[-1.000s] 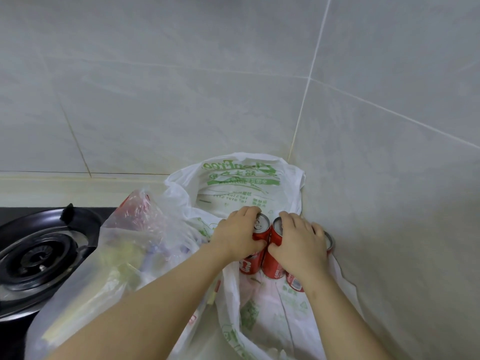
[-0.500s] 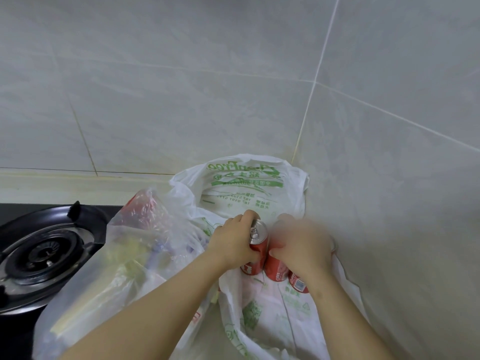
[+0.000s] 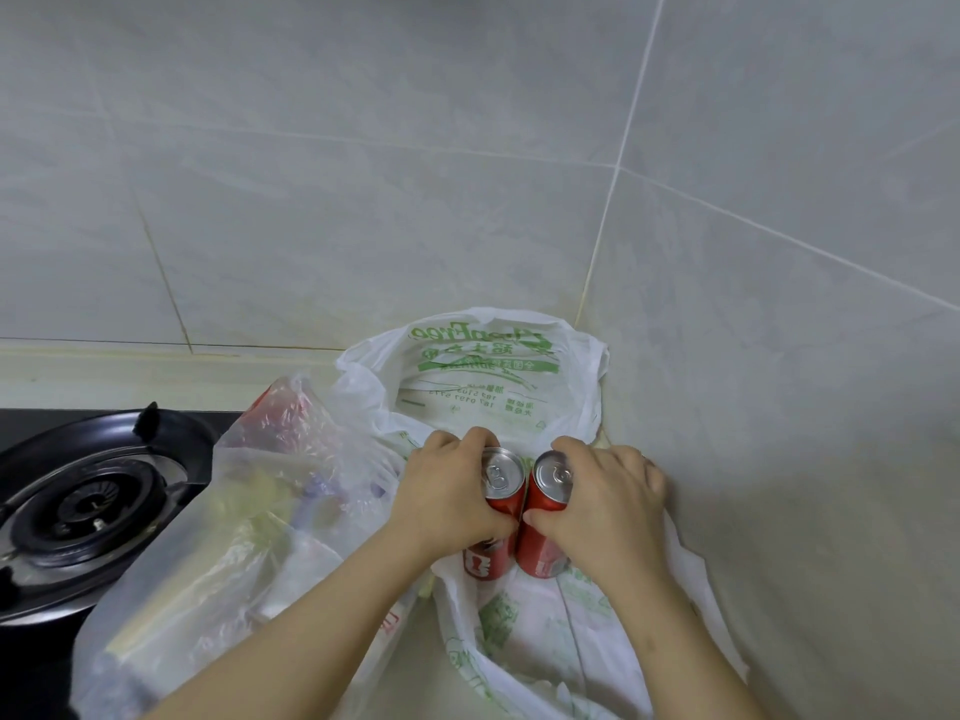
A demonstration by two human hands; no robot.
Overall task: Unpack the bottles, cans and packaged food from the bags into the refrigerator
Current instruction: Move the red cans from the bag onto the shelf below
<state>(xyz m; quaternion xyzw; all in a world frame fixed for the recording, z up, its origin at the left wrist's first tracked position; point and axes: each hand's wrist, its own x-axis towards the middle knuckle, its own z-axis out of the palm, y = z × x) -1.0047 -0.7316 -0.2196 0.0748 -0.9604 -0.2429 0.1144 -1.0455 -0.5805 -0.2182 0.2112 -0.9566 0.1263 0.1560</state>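
Note:
Two red drink cans stand side by side, upright, inside an open white plastic bag with green print (image 3: 483, 376) in the counter's corner. My left hand (image 3: 447, 491) grips the left can (image 3: 501, 485) with its fingers curled round the can's side. The right can (image 3: 548, 501) is gripped by my right hand (image 3: 605, 504). Both silver tops face up. A clear plastic bag (image 3: 249, 522) holding packaged food sits left of the white bag, partly under my left forearm.
A black gas stove burner (image 3: 88, 506) lies at the left edge. Grey tiled walls (image 3: 779, 356) meet in a corner just behind and right of the white bag. A beige countertop strip (image 3: 130, 374) runs along the back wall.
My right hand, which covered its cans a second ago, has shifted so one can top shows. A third can seen behind it earlier is no longer visible. The view has tilted slightly.

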